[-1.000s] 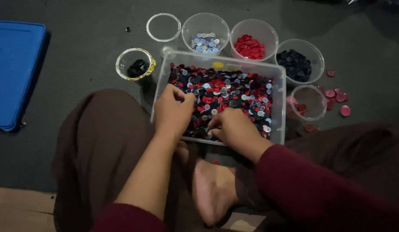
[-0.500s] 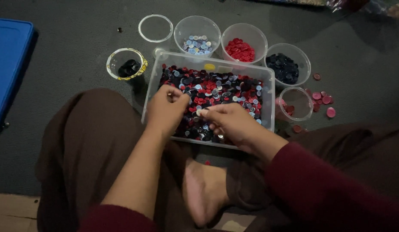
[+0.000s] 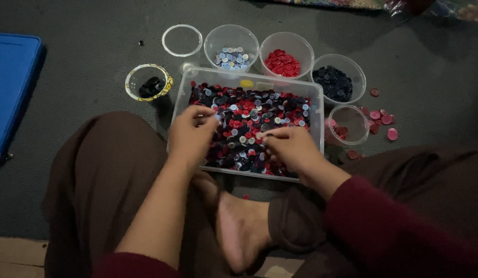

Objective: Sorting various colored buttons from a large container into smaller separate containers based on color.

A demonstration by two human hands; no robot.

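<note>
Left hand and right hand hovered over button tray, fingertips pinched; whether they held buttons, unclear.

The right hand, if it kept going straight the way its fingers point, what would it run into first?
Its fingertips point left, so the right hand would likely meet the left hand first, skimming over the mixed buttons in the clear tray; depth is uncertain.

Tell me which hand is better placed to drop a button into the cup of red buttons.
Probably the right hand: it pinches something small over the clear tray, on the side nearer the cup of red buttons. The left hand sits farther across.
</note>
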